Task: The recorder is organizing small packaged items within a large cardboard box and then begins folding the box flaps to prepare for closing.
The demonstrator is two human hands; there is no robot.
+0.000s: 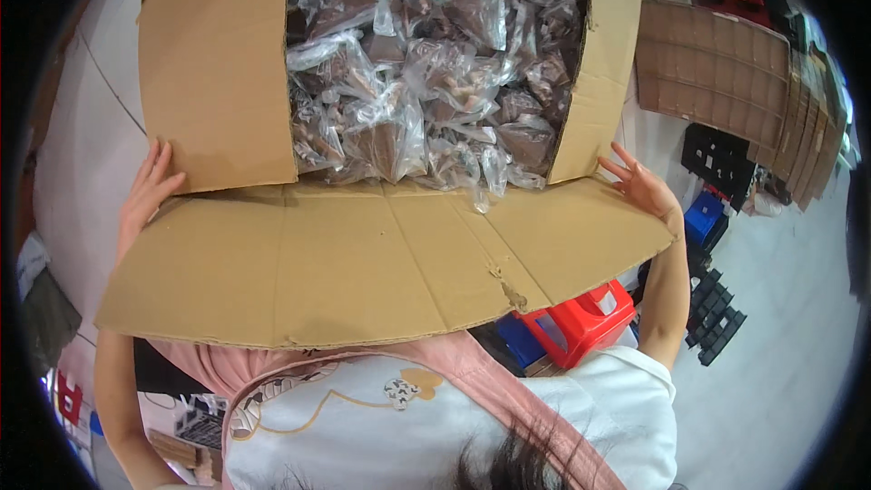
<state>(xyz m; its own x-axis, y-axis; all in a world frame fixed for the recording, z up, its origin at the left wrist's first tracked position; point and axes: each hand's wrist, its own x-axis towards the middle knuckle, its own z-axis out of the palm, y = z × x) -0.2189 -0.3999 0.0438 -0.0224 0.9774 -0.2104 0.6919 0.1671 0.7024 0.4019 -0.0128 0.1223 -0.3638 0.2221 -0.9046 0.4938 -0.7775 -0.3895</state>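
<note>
The person's left hand (148,191) lay at the left edge of a big cardboard box (218,63), fingers spread and stretched flat where the left side flap met the near flap (363,259). It gripped nothing that I could see; the palm seemed to press on the cardboard, though the wrist side slipped under the flap's edge. The right hand (642,186) was at the opposite corner, open as well, fingers fanned and slightly lifted, its heel resting on the right end of the near flap, just beside the right side flap (590,82). Neither hand closed around anything.

The box stood straight in front of the person, its four flaps thrown open, the near one hanging toward the chest and hiding the forearms' lower parts. Inside it was heaped to the brim with clear plastic bags (426,63) of small brown pieces, crumpled and piled over one another; one bag (481,186) spilled onto the fold of the near flap.

Beyond the right hand, on the pale floor, sat a red bin (585,318) and a blue bin (703,218), with black trays (717,313) near them. Farther back leaned a stack of flattened cardboard (717,63).
</note>
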